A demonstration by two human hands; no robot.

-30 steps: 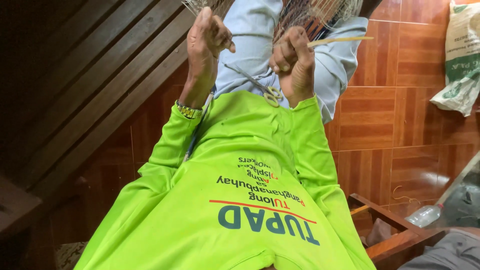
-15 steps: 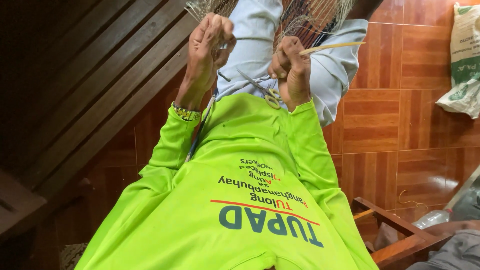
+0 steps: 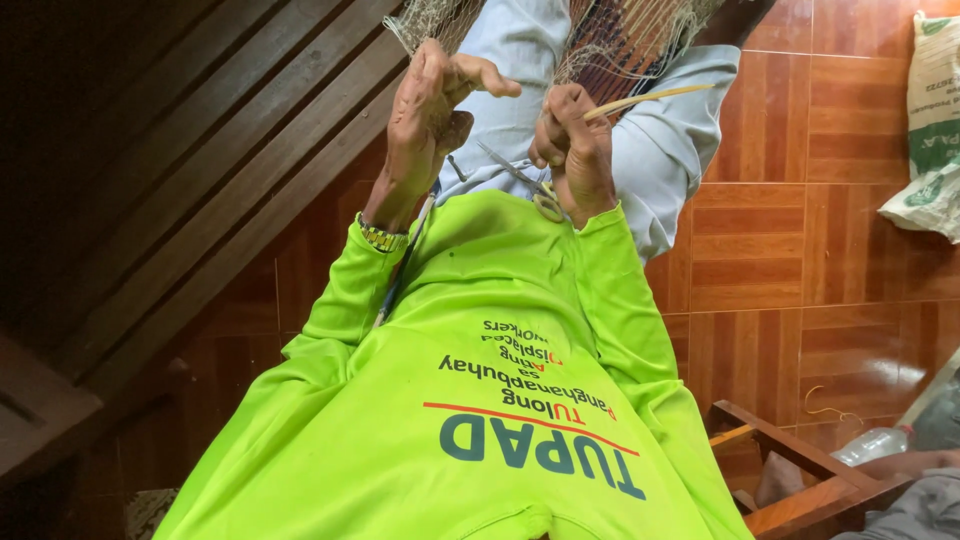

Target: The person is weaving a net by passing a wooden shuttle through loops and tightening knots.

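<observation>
My left hand [image 3: 425, 115] pinches the pale mesh of a net [image 3: 440, 22] that hangs across the top of the view, its thumb sticking out to the right. Close beside it, my right hand [image 3: 575, 150] is closed on a thin tan stick [image 3: 650, 98] that points right and slightly up. A small pair of scissors [image 3: 510, 170] with yellowish handles rests between the hands, against the heel of my right hand. Both arms are in bright green sleeves [image 3: 480, 330], and pale blue trousers [image 3: 520, 45] lie under the net.
Dark wooden slats [image 3: 180, 170] fill the left side. The floor is reddish-brown tile [image 3: 800, 230]. A white sack [image 3: 930, 140] leans at the upper right. A wooden chair frame [image 3: 800, 470] and a clear plastic bottle [image 3: 872, 445] are at the lower right.
Both hands have dropped slightly and come closer together. My left thumb has lifted away from the fingers. The stick's far end has tilted up a little.
</observation>
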